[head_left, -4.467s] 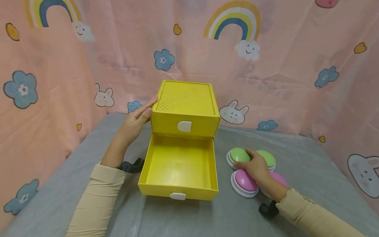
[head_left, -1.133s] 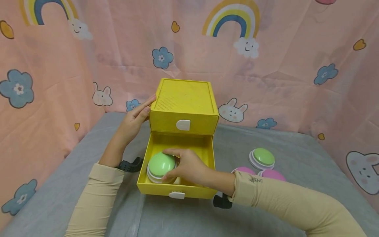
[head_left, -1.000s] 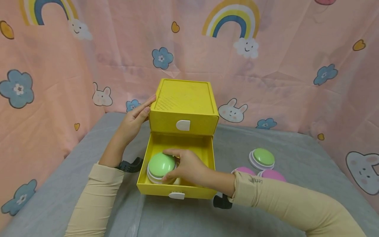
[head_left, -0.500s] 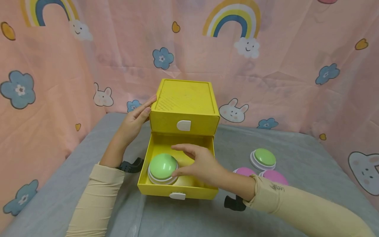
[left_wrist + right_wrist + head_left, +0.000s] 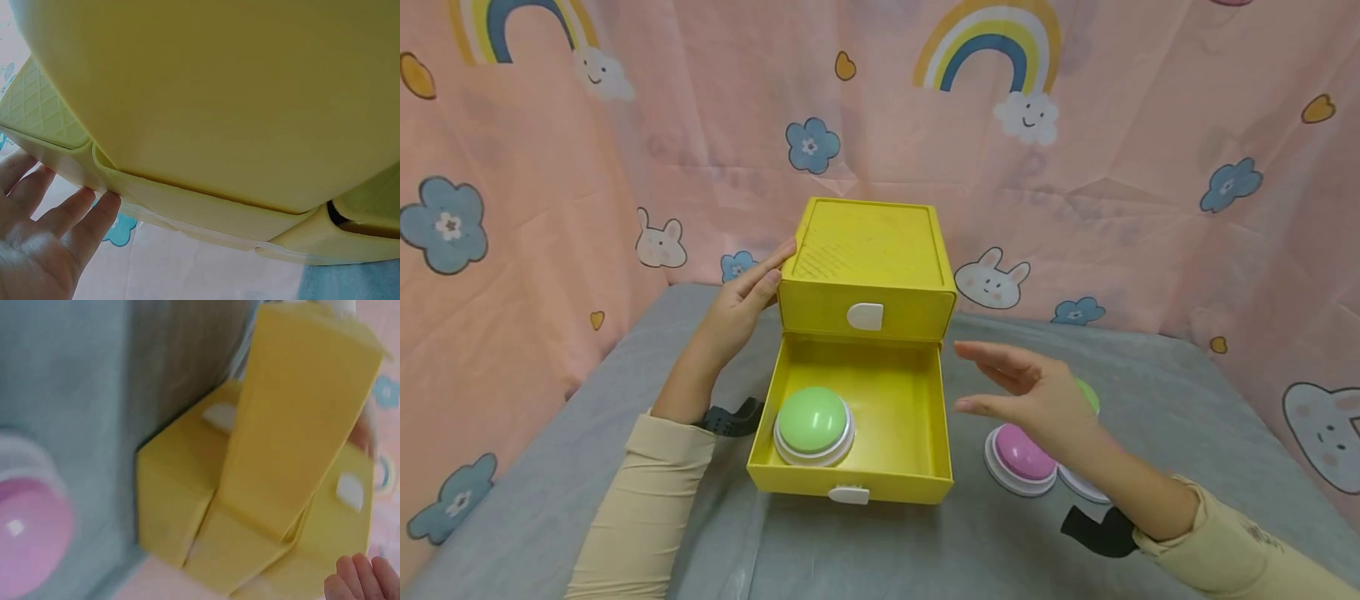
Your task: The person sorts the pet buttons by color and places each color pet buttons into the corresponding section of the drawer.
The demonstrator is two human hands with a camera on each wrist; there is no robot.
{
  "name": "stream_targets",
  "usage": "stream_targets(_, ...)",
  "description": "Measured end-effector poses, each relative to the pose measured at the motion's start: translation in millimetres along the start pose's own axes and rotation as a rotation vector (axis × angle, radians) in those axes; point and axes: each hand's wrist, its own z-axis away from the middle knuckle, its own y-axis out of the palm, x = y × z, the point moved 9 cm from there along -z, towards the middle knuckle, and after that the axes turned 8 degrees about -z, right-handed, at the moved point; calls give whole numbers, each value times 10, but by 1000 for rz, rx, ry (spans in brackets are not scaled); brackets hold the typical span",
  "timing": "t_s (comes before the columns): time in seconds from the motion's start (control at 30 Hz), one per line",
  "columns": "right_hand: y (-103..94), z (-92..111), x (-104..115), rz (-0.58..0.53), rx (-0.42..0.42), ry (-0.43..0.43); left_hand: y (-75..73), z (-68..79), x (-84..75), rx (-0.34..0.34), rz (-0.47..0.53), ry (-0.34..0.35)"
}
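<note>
My left hand (image 5: pixel 733 312) rests with straight fingers against the left side of a yellow drawer cabinet (image 5: pixel 872 246); in the left wrist view its fingertips (image 5: pixel 109 200) touch the cabinet wall. A lower drawer (image 5: pixel 887 400) is pulled out. Inside it, at the front left, sits a green-domed push button (image 5: pixel 812 421) on a white round base. My right hand (image 5: pixel 1048 400) hovers right of the drawer, thumb and fingers spread, holding nothing. Below it stands a pink-domed push button (image 5: pixel 1025 454). Another pink one and a green-domed button (image 5: pixel 1087 395) are partly hidden behind this hand.
The upper drawer, with its white handle (image 5: pixel 866 317), is closed. A grey cloth (image 5: pixel 850 558) covers the table. A pink patterned curtain (image 5: pixel 880 158) hangs behind and at both sides. In the right wrist view, another closed yellow drawer (image 5: pixel 187 456) shows beneath the pulled-out one.
My right hand carried a green button from the table into the drawer, let go of it and moved back right above the other buttons. My left hand has stayed on the cabinet.
</note>
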Motion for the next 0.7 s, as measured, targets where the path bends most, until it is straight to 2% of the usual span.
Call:
stream_targets(0.17,-380,77,-231,67,-63,113,-2,2,4,-1,-7,-4)
stream_targets(0.33,-745,53,-499,130,-96,184,-9,0,3,-2,-9,-1)
stream_targets(0.5,-1066,8,-828,136,-120,265,-5,4,4,2,-19,-10)
stream_targets(0.7,-1330,-13,-1172,111,-127,339,0,5,12,2,-16,-13)
